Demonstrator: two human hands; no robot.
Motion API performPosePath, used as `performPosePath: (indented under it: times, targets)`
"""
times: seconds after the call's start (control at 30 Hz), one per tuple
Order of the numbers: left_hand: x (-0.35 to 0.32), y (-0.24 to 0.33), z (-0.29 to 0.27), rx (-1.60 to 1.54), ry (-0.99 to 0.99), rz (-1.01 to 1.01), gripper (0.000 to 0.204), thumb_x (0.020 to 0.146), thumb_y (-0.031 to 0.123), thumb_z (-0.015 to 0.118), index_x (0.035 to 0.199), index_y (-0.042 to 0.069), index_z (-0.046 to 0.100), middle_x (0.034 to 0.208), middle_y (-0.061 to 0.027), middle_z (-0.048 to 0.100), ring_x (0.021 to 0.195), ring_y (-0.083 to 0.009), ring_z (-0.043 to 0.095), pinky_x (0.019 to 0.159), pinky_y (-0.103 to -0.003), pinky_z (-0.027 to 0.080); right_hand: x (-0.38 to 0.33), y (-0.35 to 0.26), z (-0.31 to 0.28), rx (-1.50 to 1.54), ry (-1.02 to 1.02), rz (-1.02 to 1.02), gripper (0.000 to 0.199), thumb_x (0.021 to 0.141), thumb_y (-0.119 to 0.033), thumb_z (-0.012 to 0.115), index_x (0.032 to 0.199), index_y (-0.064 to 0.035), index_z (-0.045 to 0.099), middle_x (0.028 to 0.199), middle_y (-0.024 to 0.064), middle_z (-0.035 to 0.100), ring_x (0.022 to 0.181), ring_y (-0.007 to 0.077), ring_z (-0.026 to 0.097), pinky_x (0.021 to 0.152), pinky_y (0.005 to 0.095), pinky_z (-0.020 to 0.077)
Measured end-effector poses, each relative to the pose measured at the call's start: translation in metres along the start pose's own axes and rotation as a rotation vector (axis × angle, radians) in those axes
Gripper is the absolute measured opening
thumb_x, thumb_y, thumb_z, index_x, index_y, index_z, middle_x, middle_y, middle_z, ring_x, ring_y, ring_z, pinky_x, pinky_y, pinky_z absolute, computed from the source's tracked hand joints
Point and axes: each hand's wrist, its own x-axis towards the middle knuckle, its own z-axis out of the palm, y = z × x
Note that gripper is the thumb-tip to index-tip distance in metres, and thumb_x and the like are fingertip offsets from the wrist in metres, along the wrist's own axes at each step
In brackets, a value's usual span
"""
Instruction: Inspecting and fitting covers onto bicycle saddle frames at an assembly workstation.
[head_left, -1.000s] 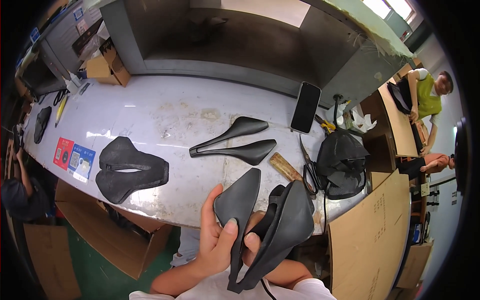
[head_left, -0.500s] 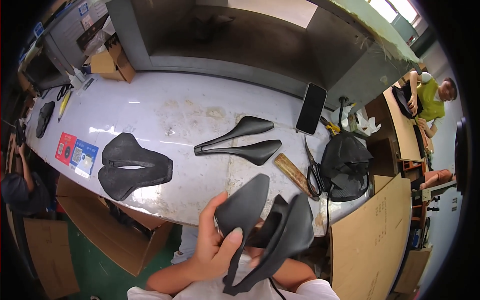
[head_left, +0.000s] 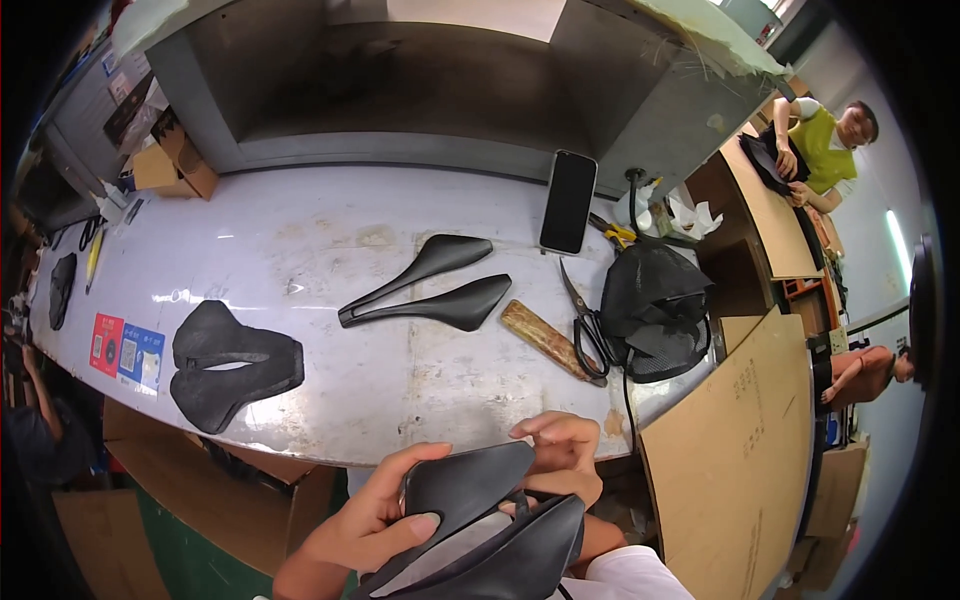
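A black bicycle saddle (head_left: 470, 485) with a split down its middle is held close to my body, past the table's near edge. My left hand (head_left: 372, 525) is closed on its left wing, thumb on top and fingers underneath. At the far end of that wing, my right hand (head_left: 562, 452) has bent fingers gripping the saddle's edge; part of this hand is hidden behind the saddle. On the table lie a smooth, two-pronged black saddle top (head_left: 450, 305) and, to the left, a rough dark saddle-shaped pad (head_left: 235, 385).
A worn wooden strip (head_left: 550, 340), black-handled scissors (head_left: 590, 335), a phone (head_left: 568, 205) and a black mesh bundle (head_left: 655, 310) lie at the table's right. A cardboard sheet (head_left: 735, 440) stands beside it. Behind is a grey metal booth (head_left: 400, 145). Other people are at both sides.
The saddle has been lowered and tilted flatter toward me. My right hand, mostly hidden behind it before, now shows at its far end. The whole view has shifted.
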Motion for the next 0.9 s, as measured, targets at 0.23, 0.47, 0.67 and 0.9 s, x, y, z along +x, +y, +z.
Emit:
performPosePath:
  times: [0.23, 0.47, 0.67, 0.9]
  targets:
    - [0.002, 0.007, 0.005, 0.042, -0.056, 0.002, 0.078, 0.09, 0.013, 0.07, 0.152, 0.006, 0.025, 0.136, -0.0136, 0.047, 0.117, -0.0149, 0.053, 0.092, -0.026, 0.045, 0.001, -0.023, -0.004, 0.036, -0.128, 0.155, 0.014, 0.08, -0.001, 0.077, 0.089, 0.0069, 0.069, 0.124, 0.0249, 0.053, 0.111, 0.0403, 0.062, 0.09, 0.043, 0.0552]
    - [0.02, 0.039, 0.005, 1.107, 0.03, 0.426, 0.08, 0.067, 0.019, 0.086, 0.137, 0.0, 0.052, 0.108, -0.0169, 0.063, 0.091, -0.0321, 0.061, 0.08, -0.037, 0.051, -0.002, -0.027, -0.004, -0.235, -0.428, -0.149, 0.024, 0.071, 0.003, 0.083, 0.09, 0.0033, 0.069, 0.12, 0.0245, 0.058, 0.105, 0.041, 0.065, 0.084, 0.042, 0.058]
    - [0.013, 0.032, 0.014, 1.158, -0.034, 0.521, 0.063, 0.071, 0.016, 0.08, 0.129, 0.003, 0.06, 0.104, -0.0114, 0.062, 0.084, -0.0271, 0.059, 0.071, -0.034, 0.052, -0.005, -0.021, -0.003, -0.433, -0.325, -0.334, 0.021, 0.078, -0.019, 0.081, 0.088, -0.0042, 0.071, 0.123, 0.0168, 0.058, 0.114, 0.0385, 0.058, 0.092, 0.0454, 0.0532]
    - [0.017, 0.018, 0.012, 1.396, 0.067, 0.807, 0.04, 0.074, 0.031, 0.075, 0.107, 0.008, 0.072, 0.093, -0.002, 0.06, 0.068, -0.0182, 0.055, 0.051, -0.027, 0.047, -0.013, -0.007, -0.002, -0.625, -0.19, -0.586, 0.029, 0.086, -0.042, 0.074, 0.085, -0.0138, 0.068, 0.104, 0.0015, 0.057, 0.1, 0.0227, 0.056, 0.086, 0.0424, 0.0529]
